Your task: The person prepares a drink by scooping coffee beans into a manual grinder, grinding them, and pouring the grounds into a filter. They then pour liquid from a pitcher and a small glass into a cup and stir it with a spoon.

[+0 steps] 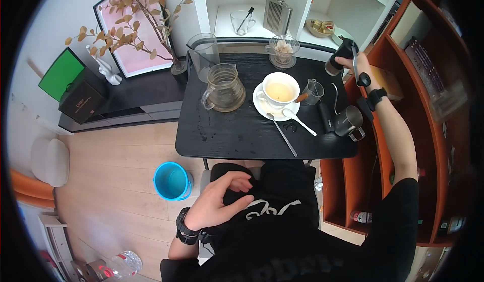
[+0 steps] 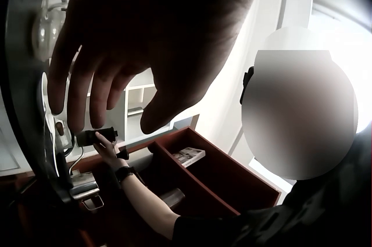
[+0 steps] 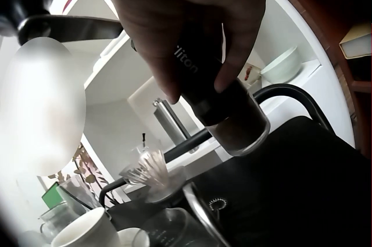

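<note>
My right hand (image 1: 359, 69) grips a black manual coffee grinder (image 1: 346, 50) over the table's far right corner. The grinder's crank (image 1: 356, 63) sticks out along the hand, and its see-through lower chamber (image 3: 239, 128) tilts downward in the right wrist view. Low over my lap, my left hand (image 1: 219, 201) hangs with loosely bent fingers and holds nothing. Left of the grinder, a glass dripper (image 1: 280, 59) carries a paper filter (image 1: 284, 47). Nearer me stand a small glass jug (image 1: 314, 91) and a steel gooseneck kettle (image 1: 347, 121).
On the black table (image 1: 222, 136), a white cup (image 1: 280, 89) of pale liquid sits on a saucer (image 1: 264, 111) with spoons. A glass carafe (image 1: 228, 88) and tall pitcher (image 1: 205, 57) stand left. A blue bucket (image 1: 171, 181) is on the floor; brown shelves (image 1: 343, 181) flank the right.
</note>
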`<state>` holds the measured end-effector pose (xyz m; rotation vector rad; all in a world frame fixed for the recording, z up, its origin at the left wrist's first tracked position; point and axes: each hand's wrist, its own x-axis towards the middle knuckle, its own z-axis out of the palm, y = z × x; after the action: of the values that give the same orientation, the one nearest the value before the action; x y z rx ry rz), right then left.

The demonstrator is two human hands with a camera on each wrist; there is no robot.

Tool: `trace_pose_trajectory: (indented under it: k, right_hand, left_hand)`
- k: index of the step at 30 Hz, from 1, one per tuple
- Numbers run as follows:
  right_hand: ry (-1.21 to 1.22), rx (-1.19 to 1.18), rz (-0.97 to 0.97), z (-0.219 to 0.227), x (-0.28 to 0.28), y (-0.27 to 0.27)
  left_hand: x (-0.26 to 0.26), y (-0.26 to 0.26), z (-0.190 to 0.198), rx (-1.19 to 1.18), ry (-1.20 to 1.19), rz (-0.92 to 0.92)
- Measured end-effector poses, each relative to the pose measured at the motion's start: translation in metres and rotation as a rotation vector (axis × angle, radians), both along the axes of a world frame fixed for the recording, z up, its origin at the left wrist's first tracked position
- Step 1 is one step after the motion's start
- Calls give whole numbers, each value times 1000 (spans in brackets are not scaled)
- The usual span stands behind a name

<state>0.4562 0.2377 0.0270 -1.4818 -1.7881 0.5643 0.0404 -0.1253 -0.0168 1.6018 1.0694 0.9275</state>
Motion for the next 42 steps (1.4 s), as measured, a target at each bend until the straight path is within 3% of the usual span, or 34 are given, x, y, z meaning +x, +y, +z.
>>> trace_pose_trajectory:
  k: [4,14,18,22,23,27,31,32,34,38,40,42]
  right_hand:
    - [57,-137,69,-27,5,10]
    - [45,-296,156,-18,-5,-6]
    - [-166,-357,213,-32,33,25]
    - [-73,-172,187,-36,74,25]
    - [-140,-133,102,-19,67,-1]
    - [-66,4,90,8,57,-88]
    - [51,-15,-85,-21,48,-169]
    - [-151,4,-217,-21,36,-192]
    - [-300,38,-347,-28,18,-223]
    - [-121,17,-277,-70,24,-234]
    - [95,-169,-324,-69,21,-235]
    - [204,-186,-287,-74,28,-236]
  left_hand:
    - [-10,-6,-7,-39,62,38]
    - [-13,-4,-15,-124,168,-31]
    - [-14,0,-13,-151,161,-31]
    - [-26,5,-31,-132,140,-8]
    - [-28,6,-37,-151,124,13]
    - [-31,7,-50,-303,-57,38]
    - [-31,16,-48,-419,-188,-10]
    - [-30,18,-48,-430,-193,-14]
    - [-27,22,-50,-433,-189,-24]
    - [-20,29,-48,-434,-124,-74]
    - [-19,32,-46,-400,-93,-90]
    - [-15,31,-48,-385,-77,-96]
